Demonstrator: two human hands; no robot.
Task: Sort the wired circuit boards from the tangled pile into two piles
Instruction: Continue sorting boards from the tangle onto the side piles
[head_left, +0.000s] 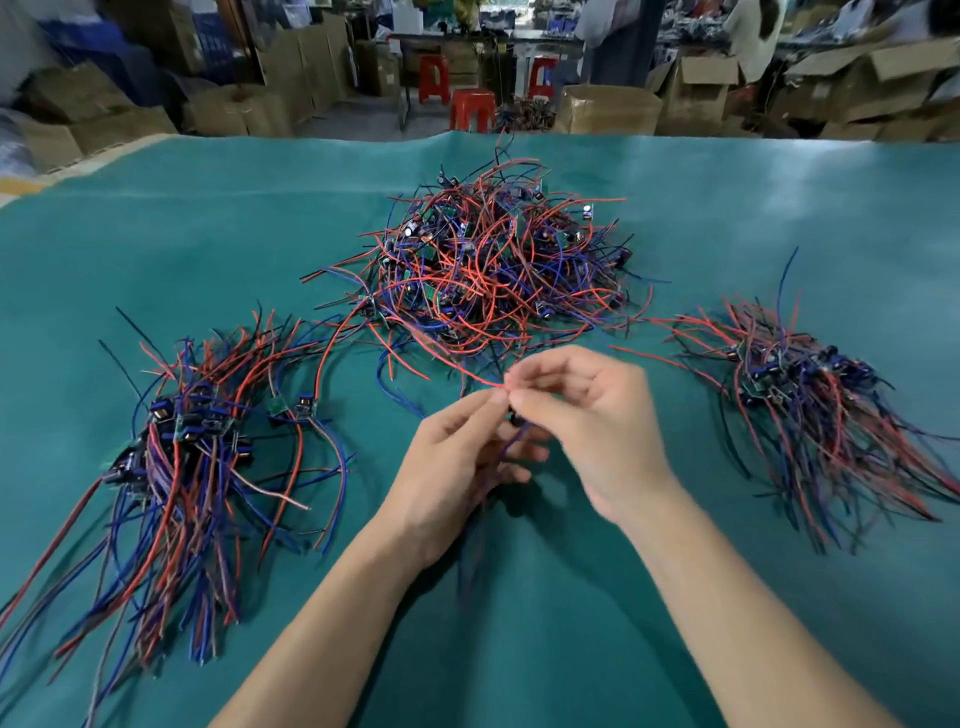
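Pinching wires (511, 441), held board hidden behind fingers (524, 400)

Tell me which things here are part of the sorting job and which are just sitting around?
Part of the job:
tangled pile
left sorted pile
right sorted pile
wired board being held, mostly hidden; its red wire shows
left hand and right hand, both pinching it

Just around:
green table cover
cardboard boxes
red stools
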